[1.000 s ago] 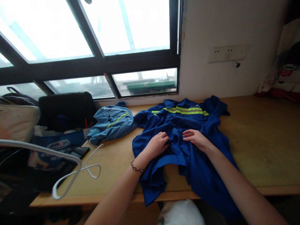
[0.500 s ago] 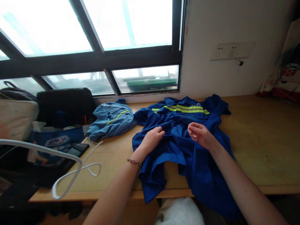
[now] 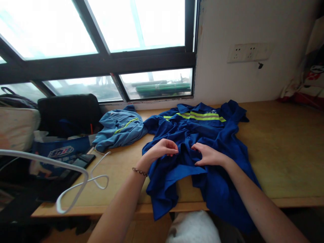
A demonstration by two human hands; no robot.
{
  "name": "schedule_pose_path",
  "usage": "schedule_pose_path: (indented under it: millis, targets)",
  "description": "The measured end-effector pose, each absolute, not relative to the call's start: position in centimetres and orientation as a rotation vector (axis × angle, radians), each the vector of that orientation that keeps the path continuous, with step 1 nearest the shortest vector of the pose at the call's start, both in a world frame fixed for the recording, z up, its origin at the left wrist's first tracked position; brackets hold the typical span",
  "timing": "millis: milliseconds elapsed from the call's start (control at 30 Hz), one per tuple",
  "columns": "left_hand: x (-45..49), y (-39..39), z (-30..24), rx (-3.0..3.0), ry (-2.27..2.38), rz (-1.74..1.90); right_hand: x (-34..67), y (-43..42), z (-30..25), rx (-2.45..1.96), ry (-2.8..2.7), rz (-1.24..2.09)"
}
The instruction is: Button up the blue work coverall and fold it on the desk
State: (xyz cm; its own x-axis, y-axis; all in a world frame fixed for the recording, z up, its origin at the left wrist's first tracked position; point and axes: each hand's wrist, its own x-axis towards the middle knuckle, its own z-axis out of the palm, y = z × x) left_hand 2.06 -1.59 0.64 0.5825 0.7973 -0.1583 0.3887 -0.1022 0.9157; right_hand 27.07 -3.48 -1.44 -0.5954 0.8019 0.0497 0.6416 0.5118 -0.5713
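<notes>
A dark blue work shirt [image 3: 222, 135] with a yellow-and-grey reflective band lies spread and wrinkled on the wooden table [image 3: 283, 158], its collar toward the wall. Its lower part hangs over the front edge. My left hand [image 3: 165, 148] is closed in a pinch at the shirt's front, apparently on the cloth; the fingertips partly hide what is between them. Just right of the front opening, my right hand [image 3: 210, 155] rests against the fabric with thumb and fingers apart. A small button shows above, between the hands.
A lighter blue garment [image 3: 121, 126] lies bunched to the left. Nearby are a white cable [image 3: 84, 179], a dark flat device [image 3: 87, 160], a blue printed bag [image 3: 60, 148] and a black case [image 3: 71, 114]. A window [image 3: 152, 60] and wall sockets [image 3: 249, 53] stand behind.
My right hand has come left and down onto the shirt front, its thumb and fingers now spread apart. My left hand has turned and shifted slightly down, staying pinched.
</notes>
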Motion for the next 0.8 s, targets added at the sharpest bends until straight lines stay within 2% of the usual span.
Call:
schedule_pose_path:
  millis: [133, 267, 333, 367, 433, 533, 600, 800]
  targets:
    - [3.4, -2.8, 1.0, 1.404, 0.705, 0.403, 26.8, -3.3, -1.3, -1.293, -2.287, 0.527]
    - [5.0, -3.0, -0.8, 1.456, 0.641, 0.177, 27.2, -2.8, -1.1, -1.377, -1.984, 0.321]
    - [5.5, -2.8, -1.6, 1.488, 0.677, 0.147, 27.7, -2.4, -1.2, -1.459, -1.789, 0.326]
    - [5.5, -2.8, -1.8, 1.487, 0.698, 0.155, 27.9, -2.3, -1.2, -1.501, -1.677, 0.407]
    - [5.4, -2.7, -1.8, 1.462, 0.719, 0.187, 28.3, -2.1, -1.2, -1.508, -1.450, 0.781]
    - [5.1, -2.7, -1.6, 1.413, 0.705, 0.234, 28.6, -2.2, -0.8, -1.267, -1.203, 1.514]
    - [5.0, -2.7, -1.5, 1.395, 0.669, 0.241, 28.5, -2.5, -0.5, -1.107, -1.154, 1.796]
    - [5.0, -3.0, -1.1, 1.372, 0.530, 0.290, 27.8, -3.2, -0.2, -1.048, -1.181, 1.919]
